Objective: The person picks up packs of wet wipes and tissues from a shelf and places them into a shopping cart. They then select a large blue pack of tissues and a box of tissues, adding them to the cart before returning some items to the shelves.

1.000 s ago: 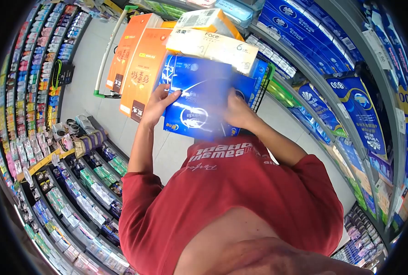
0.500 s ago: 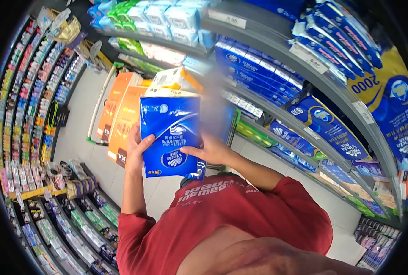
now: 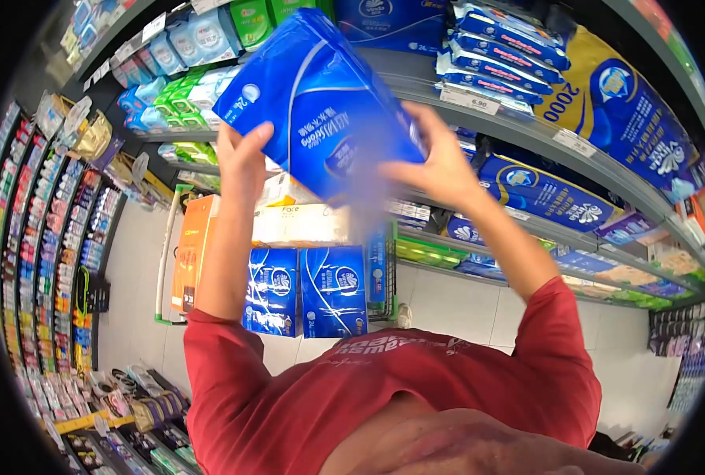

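Observation:
A blue Vinda tissue pack (image 3: 309,99) is held up between both hands, tilted, in front of the shelves. My left hand (image 3: 244,162) grips its left side, with the thumb on the front face. On the opposite side, my right hand (image 3: 441,162) clasps the lower right edge, thumb across the front. Part of the pack's lower right is blurred. Below it, two more blue tissue packs (image 3: 333,289) lie in the cart (image 3: 162,261) beside an orange box (image 3: 196,245) and a cream-coloured pack (image 3: 297,224).
Grey shelving (image 3: 404,75) runs along the top and right, stocked with wet-wipe packs (image 3: 499,59) and blue and gold tissue packs (image 3: 622,111). Another shelf (image 3: 51,261) of small bottles stands at left. Pale floor tiles (image 3: 455,309) show below the right-hand shelves.
Both hands have lifted the tissue pack from above the cart up toward the shelves, and it is now tilted. Two blue packs in the cart have come into view.

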`<action>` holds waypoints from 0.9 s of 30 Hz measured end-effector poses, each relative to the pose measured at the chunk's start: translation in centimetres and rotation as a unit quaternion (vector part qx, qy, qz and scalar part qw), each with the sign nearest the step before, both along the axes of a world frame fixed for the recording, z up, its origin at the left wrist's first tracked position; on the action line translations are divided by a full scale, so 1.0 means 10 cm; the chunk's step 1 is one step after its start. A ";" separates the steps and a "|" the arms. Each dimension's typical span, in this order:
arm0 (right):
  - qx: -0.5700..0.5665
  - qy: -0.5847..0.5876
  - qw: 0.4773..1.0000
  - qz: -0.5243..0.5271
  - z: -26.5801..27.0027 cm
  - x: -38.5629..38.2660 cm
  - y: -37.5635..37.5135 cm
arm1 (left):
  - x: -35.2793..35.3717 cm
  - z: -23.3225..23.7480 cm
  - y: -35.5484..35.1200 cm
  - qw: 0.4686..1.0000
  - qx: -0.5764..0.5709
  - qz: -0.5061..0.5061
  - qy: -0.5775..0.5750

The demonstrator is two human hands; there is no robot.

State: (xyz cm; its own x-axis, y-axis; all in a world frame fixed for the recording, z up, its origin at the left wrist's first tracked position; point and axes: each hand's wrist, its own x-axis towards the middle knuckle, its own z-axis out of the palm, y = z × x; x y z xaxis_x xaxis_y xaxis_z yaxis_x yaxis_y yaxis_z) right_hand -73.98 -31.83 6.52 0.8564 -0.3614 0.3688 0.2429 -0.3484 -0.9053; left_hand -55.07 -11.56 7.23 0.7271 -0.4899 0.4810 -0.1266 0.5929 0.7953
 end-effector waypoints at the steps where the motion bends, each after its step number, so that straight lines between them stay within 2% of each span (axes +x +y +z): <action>1: -0.068 0.012 0.997 -0.035 0.18 -0.04 -0.08 | 0.06 0.14 -0.06 0.999 -0.022 0.004 -0.039; 2: -0.164 -0.009 0.984 -0.074 0.32 -0.06 -0.14 | 0.13 0.24 -0.12 0.996 -0.044 0.009 -0.079; 4: -0.251 -0.027 0.962 -0.107 0.62 -0.06 -0.26 | 0.30 0.37 -0.23 0.988 -0.048 -0.001 -0.146; 5: -0.302 -0.035 0.945 -0.118 0.76 -0.06 -0.34 | 0.51 0.40 -0.25 0.985 0.001 -0.008 -0.173; 6: -0.351 -0.043 0.927 -0.128 0.89 -0.04 -0.42 | 0.59 0.49 -0.28 0.985 0.001 -0.012 -0.173; 7: -0.397 -0.041 0.907 -0.135 1.02 -0.03 -0.48 | 0.63 0.62 -0.29 0.975 0.066 0.001 -0.213; 8: -0.449 -0.117 0.870 -0.166 1.11 0.05 -0.54 | 0.66 0.73 -0.31 0.959 0.130 0.014 -0.253; 10: -0.545 -0.109 0.817 -0.152 1.44 0.08 -0.61 | 0.73 0.81 -0.42 0.948 0.130 0.020 -0.290; 13: -0.554 -0.023 0.817 -0.161 1.60 0.18 -0.68 | 0.97 0.73 -0.69 0.919 0.125 0.049 -0.371; 16: -0.568 0.042 0.801 -0.184 1.61 0.32 -0.77 | 1.19 0.60 -0.91 0.908 0.147 0.064 -0.387; 18: -0.578 0.070 0.789 -0.198 1.60 0.40 -0.83 | 1.29 0.48 -1.04 0.920 0.128 0.046 -0.366; 20: -0.609 0.095 0.759 -0.210 1.58 0.48 -0.94 | 1.38 0.43 -1.13 0.872 0.232 0.134 -0.410; 22: -0.624 0.102 0.743 -0.222 1.58 0.56 -1.01 | 1.34 0.40 -1.20 0.868 0.224 0.146 -0.419; 24: -0.628 0.155 0.727 -0.233 1.59 0.62 -1.05 | 1.24 0.45 -1.23 0.839 0.280 0.173 -0.433; 27: -0.623 0.171 0.724 -0.242 1.57 0.70 -1.13 | 1.28 0.42 -1.35 0.831 0.292 0.181 -0.437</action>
